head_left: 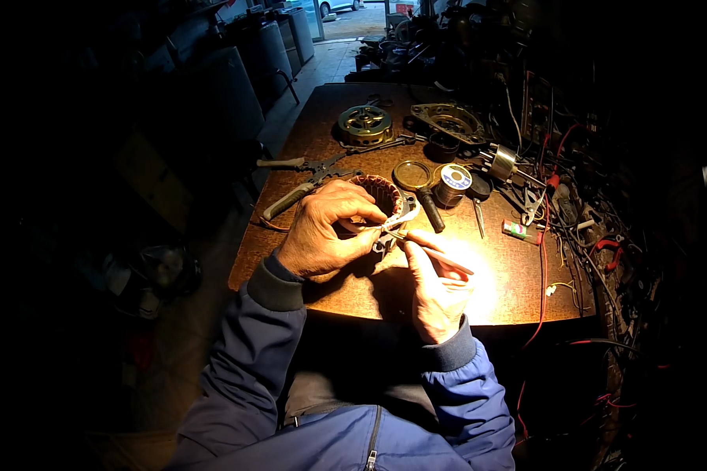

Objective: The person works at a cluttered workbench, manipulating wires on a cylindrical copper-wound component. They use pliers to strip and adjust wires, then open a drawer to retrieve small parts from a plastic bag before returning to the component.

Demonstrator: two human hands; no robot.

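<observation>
A ring-shaped motor stator (pixel 386 188) with copper windings stands on the table in front of me, partly hidden behind my left hand (pixel 334 228). That hand is closed, its thumb and fingers pinching a pale sleeved lead (pixel 406 215) at the stator's near edge. My right hand (pixel 436 292) grips a slim, pen-like tool (pixel 452 261). The tool's thin tip meets the lead beside my left fingertips; its exact kind is unclear. Just beyond the stator lies a magnifying glass (pixel 413 173) with a dark handle, next to a spool of solder wire (pixel 452 187).
Wire-stripping pliers (pixel 289 198) lie on the left of the wooden table (pixel 346 302). Two metal motor end covers (pixel 365 124) sit at the back. To the right are a rotor (pixel 503 162), a red-and-green cylinder (pixel 520 231) and tangled wires (pixel 543 275) hanging over the edge.
</observation>
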